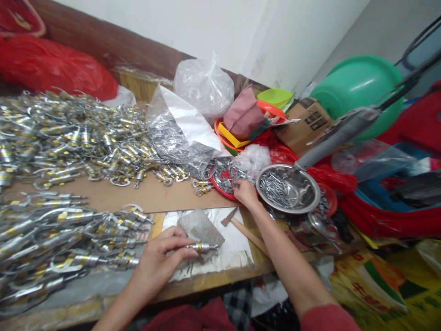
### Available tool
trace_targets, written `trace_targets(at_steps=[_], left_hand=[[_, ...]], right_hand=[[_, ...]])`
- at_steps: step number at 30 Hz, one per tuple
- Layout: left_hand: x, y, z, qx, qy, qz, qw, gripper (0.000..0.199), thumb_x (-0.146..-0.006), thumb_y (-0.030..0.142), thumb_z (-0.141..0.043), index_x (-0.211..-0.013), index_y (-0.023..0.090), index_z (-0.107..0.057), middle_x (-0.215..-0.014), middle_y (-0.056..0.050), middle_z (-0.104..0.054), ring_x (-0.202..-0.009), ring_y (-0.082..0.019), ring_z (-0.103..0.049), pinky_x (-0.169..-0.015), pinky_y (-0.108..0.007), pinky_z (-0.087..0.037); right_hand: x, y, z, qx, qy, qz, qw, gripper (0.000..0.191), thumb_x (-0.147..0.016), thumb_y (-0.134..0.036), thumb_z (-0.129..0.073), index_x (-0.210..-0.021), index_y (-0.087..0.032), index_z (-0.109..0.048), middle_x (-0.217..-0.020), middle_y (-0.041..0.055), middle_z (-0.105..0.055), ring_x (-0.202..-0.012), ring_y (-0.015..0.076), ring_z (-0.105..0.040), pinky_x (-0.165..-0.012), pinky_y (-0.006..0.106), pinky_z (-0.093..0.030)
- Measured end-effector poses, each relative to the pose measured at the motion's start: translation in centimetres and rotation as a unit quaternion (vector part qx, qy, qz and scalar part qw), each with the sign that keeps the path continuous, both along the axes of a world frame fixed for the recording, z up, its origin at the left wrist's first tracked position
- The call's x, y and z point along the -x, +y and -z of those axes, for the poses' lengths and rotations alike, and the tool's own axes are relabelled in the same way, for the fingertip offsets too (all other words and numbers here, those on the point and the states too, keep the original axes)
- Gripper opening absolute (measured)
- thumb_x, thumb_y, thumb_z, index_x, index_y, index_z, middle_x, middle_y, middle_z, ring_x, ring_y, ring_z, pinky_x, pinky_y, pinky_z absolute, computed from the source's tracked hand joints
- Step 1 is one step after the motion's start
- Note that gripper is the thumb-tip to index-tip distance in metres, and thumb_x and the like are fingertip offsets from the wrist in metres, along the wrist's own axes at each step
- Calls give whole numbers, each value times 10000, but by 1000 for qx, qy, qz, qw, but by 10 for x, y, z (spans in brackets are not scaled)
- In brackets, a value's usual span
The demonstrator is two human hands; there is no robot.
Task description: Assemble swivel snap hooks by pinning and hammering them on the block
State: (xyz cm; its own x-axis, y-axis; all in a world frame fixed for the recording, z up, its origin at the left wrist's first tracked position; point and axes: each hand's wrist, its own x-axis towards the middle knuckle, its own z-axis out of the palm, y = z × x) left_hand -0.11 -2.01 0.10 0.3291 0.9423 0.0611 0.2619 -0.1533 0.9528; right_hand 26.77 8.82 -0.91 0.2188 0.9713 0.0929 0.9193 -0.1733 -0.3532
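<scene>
My left hand [167,253] pinches a small silver and brass-coloured metal fitting [203,247] between thumb and fingers, its thin end pointing right. Below the fitting is a flat grey block [201,226] on a white sheet [237,257]. My right hand [245,193] reaches into a red tray [220,192] of small silver metal parts [225,172]. Its fingers are drawn together at the parts, and whatever they grip is hidden. A hammer [250,235] with a wooden handle lies between the block and my right forearm.
Many similar fittings are heaped [79,133] at the back left, with more in front [69,234]. A steel bowl [314,195] of metal pins sits right of my right hand. Behind stand a clear bag of parts [172,142], a cardboard box [303,122] and a green basin [358,92].
</scene>
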Motion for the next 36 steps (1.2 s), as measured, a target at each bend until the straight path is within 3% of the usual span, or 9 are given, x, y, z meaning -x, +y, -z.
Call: trace_targets(at_steps=[5, 9, 11, 14, 19, 26, 30, 33, 36], left_hand=[[-5, 1, 0, 7, 9, 23, 1000, 122, -661, 235, -642, -749, 223, -726, -695, -17, -667, -673, -167, -612, -620, -241, -451], [-10, 2, -5, -1, 46, -2, 999, 200, -663, 268, -639, -830, 181, -709, -723, -31, -682, -690, -176, -622, -635, -249, -459], [-10, 2, -5, -15, 64, 2, 998, 225, -700, 283, -604, -874, 172, -694, -714, -32, -672, -683, -173, -617, -629, -250, -458], [-10, 0, -3, -55, 66, 30, 996, 197, -772, 258, -515, -748, 165, -687, -659, -26, -635, -653, -153, -597, -617, -238, -448], [-9, -7, -2, -124, 61, 35, 990, 213, -803, 203, -467, -679, 154, -634, -627, -25, -602, -616, -133, -571, -585, -217, -430], [-15, -10, 2, -217, 72, 12, 973, 186, -774, 122, -464, -687, 134, -628, -609, -33, -597, -577, -131, -568, -561, -216, -435], [-14, -8, 6, -173, 47, 19, 984, 180, -783, 172, -502, -839, 151, -672, -697, -45, -664, -653, -136, -615, -615, -211, -471], [-11, -7, 10, -135, 63, -22, 989, 224, -739, 236, -576, -926, 157, -671, -804, -66, -710, -723, -166, -646, -660, -236, -497], [-10, -7, 12, -106, 80, -58, 989, 301, -703, 269, -612, -973, 143, -662, -863, -89, -723, -743, -194, -660, -712, -281, -509]], right_hand=[[11, -28, -16, -97, 60, -15, 993, 194, -794, -116, -468, -863, -128, -649, -882, 98, -635, -867, 199, -582, -805, 314, -425], [60, -72, -31, -136, 134, -92, 977, 186, -795, -145, -466, -803, -174, -650, -790, 25, -639, -754, 131, -593, -695, 230, -466], [89, -96, -34, -163, 218, -184, 945, 173, -783, -128, -482, -784, -175, -649, -759, 22, -623, -749, 123, -585, -682, 220, -467], [117, -120, -32, -202, 302, -255, 896, 201, -796, -108, -456, -817, -162, -649, -750, 49, -600, -745, 139, -569, -663, 248, -466], [120, -130, -30, -195, 324, -244, 893, 172, -803, -143, -491, -836, -165, -659, -757, 56, -601, -740, 147, -563, -659, 258, -466], [111, -135, -40, -191, 234, -264, 916, 147, -785, -171, -532, -783, -170, -679, -703, 46, -610, -683, 143, -559, -626, 249, -459], [109, -131, -41, -158, 294, -200, 921, 119, -744, -123, -539, -711, -161, -647, -670, 29, -625, -649, 135, -578, -614, 236, -463], [108, -126, -35, -130, 395, -127, 900, 66, -703, -132, -583, -738, -164, -629, -685, 16, -641, -623, 128, -593, -591, 225, -478], [110, -123, -31, -117, 461, -80, 876, 135, -652, -125, -627, -778, -170, -615, -692, 3, -648, -641, 131, -604, -611, 230, -490]])
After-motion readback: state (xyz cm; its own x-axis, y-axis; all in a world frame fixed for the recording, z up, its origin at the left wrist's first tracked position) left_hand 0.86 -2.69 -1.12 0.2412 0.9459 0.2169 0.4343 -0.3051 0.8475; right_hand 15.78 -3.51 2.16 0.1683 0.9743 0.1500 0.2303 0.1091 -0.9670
